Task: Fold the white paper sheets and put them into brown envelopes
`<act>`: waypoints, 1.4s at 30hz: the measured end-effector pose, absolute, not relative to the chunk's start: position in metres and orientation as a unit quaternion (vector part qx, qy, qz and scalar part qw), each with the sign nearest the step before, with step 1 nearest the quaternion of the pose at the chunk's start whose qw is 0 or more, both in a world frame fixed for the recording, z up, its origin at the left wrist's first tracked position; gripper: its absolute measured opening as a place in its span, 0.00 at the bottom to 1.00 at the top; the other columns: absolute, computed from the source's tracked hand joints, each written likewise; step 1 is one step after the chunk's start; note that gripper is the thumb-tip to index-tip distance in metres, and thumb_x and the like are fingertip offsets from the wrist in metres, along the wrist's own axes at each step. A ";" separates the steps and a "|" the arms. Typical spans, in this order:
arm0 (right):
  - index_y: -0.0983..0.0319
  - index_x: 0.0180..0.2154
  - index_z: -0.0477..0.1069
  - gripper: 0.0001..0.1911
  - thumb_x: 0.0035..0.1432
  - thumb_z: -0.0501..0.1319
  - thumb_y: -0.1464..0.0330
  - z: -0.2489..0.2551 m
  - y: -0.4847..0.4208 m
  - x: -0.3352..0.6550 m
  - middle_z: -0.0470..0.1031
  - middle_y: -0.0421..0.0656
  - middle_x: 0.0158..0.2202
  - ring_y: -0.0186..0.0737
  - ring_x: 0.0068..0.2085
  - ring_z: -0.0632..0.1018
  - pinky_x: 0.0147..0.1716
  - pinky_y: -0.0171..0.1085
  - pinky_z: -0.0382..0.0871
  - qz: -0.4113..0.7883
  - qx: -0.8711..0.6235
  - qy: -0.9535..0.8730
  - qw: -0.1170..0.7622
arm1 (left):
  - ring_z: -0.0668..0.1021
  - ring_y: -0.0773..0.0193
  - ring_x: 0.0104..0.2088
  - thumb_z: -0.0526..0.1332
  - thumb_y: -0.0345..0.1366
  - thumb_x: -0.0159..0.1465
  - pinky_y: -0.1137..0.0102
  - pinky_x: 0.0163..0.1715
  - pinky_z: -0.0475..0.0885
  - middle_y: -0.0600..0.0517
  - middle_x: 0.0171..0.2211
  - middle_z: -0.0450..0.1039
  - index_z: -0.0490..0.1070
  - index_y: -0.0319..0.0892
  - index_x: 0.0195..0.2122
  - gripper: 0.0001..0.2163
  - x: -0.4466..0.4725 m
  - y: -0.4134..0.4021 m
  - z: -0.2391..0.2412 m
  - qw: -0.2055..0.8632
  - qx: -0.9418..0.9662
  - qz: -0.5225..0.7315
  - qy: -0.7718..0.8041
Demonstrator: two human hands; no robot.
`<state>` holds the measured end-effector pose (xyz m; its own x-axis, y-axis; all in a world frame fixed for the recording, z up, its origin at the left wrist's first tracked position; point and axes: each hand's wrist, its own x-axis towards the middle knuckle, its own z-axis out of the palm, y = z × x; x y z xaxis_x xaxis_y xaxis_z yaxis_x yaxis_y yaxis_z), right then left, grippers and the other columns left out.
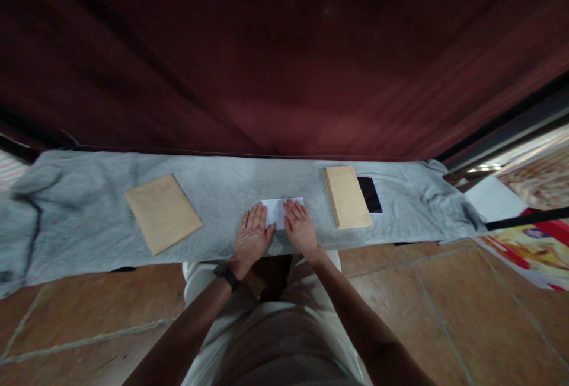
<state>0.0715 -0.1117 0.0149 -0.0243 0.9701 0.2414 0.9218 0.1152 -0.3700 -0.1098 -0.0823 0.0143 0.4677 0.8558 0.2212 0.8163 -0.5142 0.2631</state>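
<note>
A small white sheet of paper (279, 215) lies on the grey cloth in front of me, partly covered by both hands. My left hand (252, 235) rests flat on its left side, fingers stretched out and a dark watch on the wrist. On the paper's right part lies my right hand (300, 227), also flat with the fingers extended. Off to the left is a single brown envelope (163, 213), set at an angle. To the right sits a stack of brown envelopes (349, 197), close to my right hand but apart from it.
A dark-screened phone (370, 195) lies partly under the envelope stack. The grey cloth (222, 178) covers a narrow table against a dark red curtain (284, 77). At the right are a white sheet (495, 199) and a colourful printed box (533, 249). Tiled floor (400, 291) shows below.
</note>
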 end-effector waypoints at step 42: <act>0.60 0.59 0.71 0.24 0.69 0.52 0.56 0.022 -0.109 0.033 0.75 0.50 0.59 0.46 0.58 0.76 0.57 0.48 0.71 0.351 -0.617 -0.540 0.452 | 0.79 0.72 0.25 0.69 0.23 0.54 0.78 0.25 0.73 0.58 0.25 0.77 0.69 0.42 0.27 0.10 -0.177 -0.090 0.062 0.640 0.134 0.531 0.539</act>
